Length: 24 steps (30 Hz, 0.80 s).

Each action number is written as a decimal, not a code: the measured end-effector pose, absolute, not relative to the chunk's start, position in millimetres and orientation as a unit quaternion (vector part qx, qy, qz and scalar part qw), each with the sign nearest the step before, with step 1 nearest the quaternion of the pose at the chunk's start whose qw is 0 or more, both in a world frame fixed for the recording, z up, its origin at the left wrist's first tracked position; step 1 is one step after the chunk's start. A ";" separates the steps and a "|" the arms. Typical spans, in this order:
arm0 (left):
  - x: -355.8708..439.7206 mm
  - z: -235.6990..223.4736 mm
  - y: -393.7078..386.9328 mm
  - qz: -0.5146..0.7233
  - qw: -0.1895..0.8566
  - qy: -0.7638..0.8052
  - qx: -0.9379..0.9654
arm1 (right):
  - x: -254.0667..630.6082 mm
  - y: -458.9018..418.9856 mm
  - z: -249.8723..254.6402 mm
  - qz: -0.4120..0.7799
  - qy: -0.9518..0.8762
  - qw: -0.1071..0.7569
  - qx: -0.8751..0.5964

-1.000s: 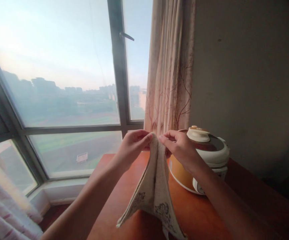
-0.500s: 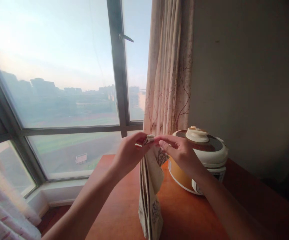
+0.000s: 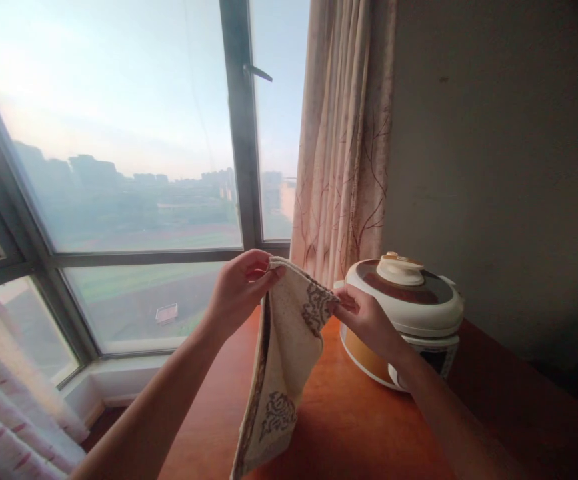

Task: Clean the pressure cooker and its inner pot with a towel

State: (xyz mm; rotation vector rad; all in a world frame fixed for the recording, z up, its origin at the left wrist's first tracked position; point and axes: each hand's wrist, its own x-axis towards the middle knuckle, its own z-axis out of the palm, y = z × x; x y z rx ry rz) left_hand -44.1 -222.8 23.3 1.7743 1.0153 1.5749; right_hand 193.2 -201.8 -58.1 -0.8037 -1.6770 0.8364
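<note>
A person's two bare hands hold up a beige cloth (image 3: 291, 333) with dark scrollwork above a reddish-brown desk (image 3: 369, 433) beside a window (image 3: 133, 133). The left hand (image 3: 243, 287) has its fingers (image 3: 277, 272) closed on one upper corner, while the right hand (image 3: 363, 312) pinches another corner, slightly lower, in its fingers (image 3: 341, 301). The top edge slopes down between them, and the folded layers (one scroll motif by the right hand, another near the bottom) hang in front of the desk's surface. A white-and-gold rice cooker (image 3: 403, 320), its lid shut, sits on the desk just beyond the right hand and forearm. Behind the hands, a pale curtain with a branch pattern (image 3: 343, 153) hangs between the glass and a dim wall (image 3: 493, 167). Hazy buildings and green ground (seen through the panes) lie outside.
</note>
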 end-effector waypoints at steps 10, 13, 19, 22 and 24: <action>-60.7 32.0 -228.6 0.604 0.219 0.391 0.659 | 203.5 -234.7 5.6 0.251 -0.667 0.637 -0.294; -57.4 35.4 -240.5 0.600 0.243 0.383 0.659 | 206.4 -244.6 11.4 0.240 -0.658 0.650 -0.293; -51.1 42.7 -258.9 0.607 0.293 0.349 0.651 | 213.4 -254.8 20.8 0.276 -0.624 0.675 -0.281; -49.9 41.4 -254.0 0.614 0.313 0.354 0.633 | 211.0 -247.3 17.8 0.305 -0.610 0.675 -0.282; -50.8 34.4 -243.9 0.607 0.327 0.369 0.623 | 208.2 -235.5 9.0 0.316 -0.606 0.666 -0.299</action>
